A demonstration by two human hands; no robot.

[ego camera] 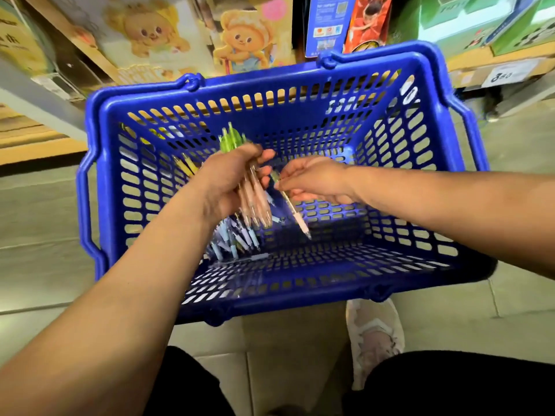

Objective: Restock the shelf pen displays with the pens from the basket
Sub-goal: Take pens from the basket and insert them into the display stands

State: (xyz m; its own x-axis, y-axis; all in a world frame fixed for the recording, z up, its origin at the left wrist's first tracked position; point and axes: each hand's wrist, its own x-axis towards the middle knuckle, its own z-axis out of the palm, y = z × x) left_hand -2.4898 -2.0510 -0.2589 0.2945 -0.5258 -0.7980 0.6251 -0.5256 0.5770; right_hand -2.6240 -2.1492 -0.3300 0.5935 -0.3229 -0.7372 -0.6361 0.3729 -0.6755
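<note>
Both hands are held inside the mouth of the blue shopping basket, which is set on the tiled floor. The left hand is curled round a bundle of pens. The pink barrels are pointed down toward 5 o'clock, and the green tops project above the fist toward 12 o'clock. The right hand is positioned just at 3 o'clock of the left hand, and a single pen is pinched between its thumb and fingertips. This pen is tilted, with its tip directed toward 5 o'clock and its upper end close to the bundle. Contact between the two cannot be determined because of motion blur.

Loose pale blue pens are heaped on the basket bottom at 6 o'clock of the left hand. Yellow pens are seen near the basket wall at 9 o'clock of the left hand, partly hidden by it.

Shelving is located at 12 o'clock of the basket, and boxes printed with a cartoon bear are stood on it. A price label is fixed to the shelf edge at 1 o'clock. A white shoe is placed on the floor at 6 o'clock of the basket, just beside its near rim.
</note>
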